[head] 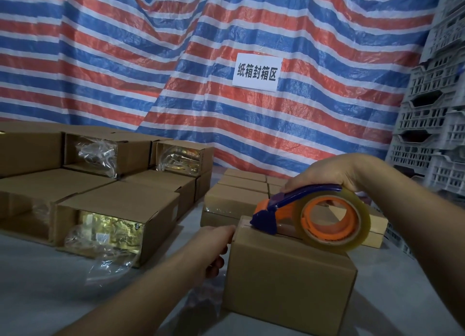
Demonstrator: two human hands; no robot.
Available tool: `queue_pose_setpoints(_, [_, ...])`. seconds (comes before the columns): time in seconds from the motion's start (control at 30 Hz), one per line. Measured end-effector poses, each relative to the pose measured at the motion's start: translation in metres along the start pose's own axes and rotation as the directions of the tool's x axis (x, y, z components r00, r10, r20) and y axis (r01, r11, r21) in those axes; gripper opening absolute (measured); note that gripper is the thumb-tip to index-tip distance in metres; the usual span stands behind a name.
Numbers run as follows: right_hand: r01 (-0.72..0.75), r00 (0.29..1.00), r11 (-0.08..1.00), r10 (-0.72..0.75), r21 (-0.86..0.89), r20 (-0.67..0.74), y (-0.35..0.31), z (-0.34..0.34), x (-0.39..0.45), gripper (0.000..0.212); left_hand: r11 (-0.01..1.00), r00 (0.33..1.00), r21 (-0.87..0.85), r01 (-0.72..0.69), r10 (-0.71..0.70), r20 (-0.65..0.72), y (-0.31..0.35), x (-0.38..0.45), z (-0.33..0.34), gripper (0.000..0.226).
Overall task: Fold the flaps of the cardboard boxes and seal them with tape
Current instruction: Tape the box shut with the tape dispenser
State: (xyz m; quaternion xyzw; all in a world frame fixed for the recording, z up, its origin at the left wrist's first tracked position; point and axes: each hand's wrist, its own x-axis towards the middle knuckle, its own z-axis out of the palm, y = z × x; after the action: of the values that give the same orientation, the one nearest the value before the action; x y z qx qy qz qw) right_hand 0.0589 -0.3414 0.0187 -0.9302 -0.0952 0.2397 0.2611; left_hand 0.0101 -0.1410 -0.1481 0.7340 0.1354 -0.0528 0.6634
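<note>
A closed cardboard box point(289, 280) stands on the pale floor in front of me, flaps folded flat. My right hand point(324, 173) grips the blue handle of a tape dispenser point(281, 209) with an orange core and a clear tape roll point(334, 219). The dispenser's blue nose presses on the box top near its far left edge, over the flap seam. My left hand point(216, 245) holds the box's upper left side, thumb along the top edge and fingers curled against the wall.
Several open boxes point(120, 225) with gold items in clear plastic lie stacked at the left. Taped boxes point(234, 197) sit behind the one I work on. Grey plastic crates point(432, 124) tower at the right. A striped tarp with a paper sign point(256, 72) hangs behind.
</note>
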Motion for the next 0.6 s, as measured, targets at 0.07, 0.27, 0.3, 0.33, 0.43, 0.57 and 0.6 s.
queue_pose_setpoints(0.07, [0.001, 1.0, 1.0, -0.001, 0.005, -0.012, 0.0, 0.0, 0.001, 0.041, 0.999, 0.994, 0.001, 0.048, -0.048, 0.094, -0.003, 0.001, -0.005, 0.03])
queue_pose_setpoints(0.27, [-0.002, 1.0, 1.0, 0.002, 0.001, -0.001, -0.001, 0.0, -0.002, 0.033, 0.963, 0.965, 0.194, -0.188, 0.218, -0.143, -0.006, 0.007, -0.014, 0.039])
queue_pose_setpoints(0.3, [-0.002, 1.0, 1.0, 0.002, -0.008, -0.004, -0.001, 0.0, -0.001, 0.033, 0.935, 0.931, 0.192, -0.297, 0.328, -0.16, 0.0, 0.007, -0.015, 0.041])
queue_pose_setpoints(0.33, [-0.003, 1.0, 1.0, 0.003, -0.013, 0.0, -0.001, -0.001, -0.001, 0.033, 0.908, 0.909, 0.207, -0.365, 0.396, -0.134, 0.008, 0.004, -0.016, 0.041])
queue_pose_setpoints(0.43, [-0.007, 1.0, 1.0, 0.007, -0.007, 0.021, -0.001, -0.001, -0.001, 0.037, 0.867, 0.927, 0.343, -0.362, 0.372, 0.04, 0.029, -0.004, -0.01, 0.037])
queue_pose_setpoints(0.57, [-0.04, 0.998, 0.999, 0.039, 0.018, 0.058, 0.0, -0.003, -0.001, 0.043, 0.838, 0.953, 0.456, -0.3, 0.279, 0.114, 0.032, -0.003, 0.0, 0.034])
queue_pose_setpoints(0.6, [-0.048, 0.997, 0.999, 0.046, 0.022, 0.065, 0.0, -0.003, -0.001, 0.046, 0.836, 0.952, 0.458, -0.303, 0.285, 0.108, 0.031, -0.003, 0.0, 0.031])
